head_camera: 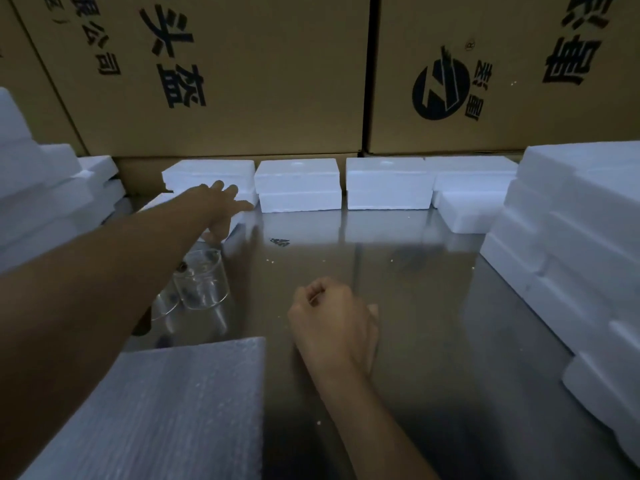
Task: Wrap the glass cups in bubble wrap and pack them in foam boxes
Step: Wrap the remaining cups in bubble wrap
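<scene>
Hands over a shiny metal table (398,306): left hand (221,207), fingers spread, reaches the leftmost foam box (207,173) in a back row, right hand (332,323) rests curled and empty, with two glass cups (201,282) beside stacked bubble wrap sheets (166,410) near left.
</scene>
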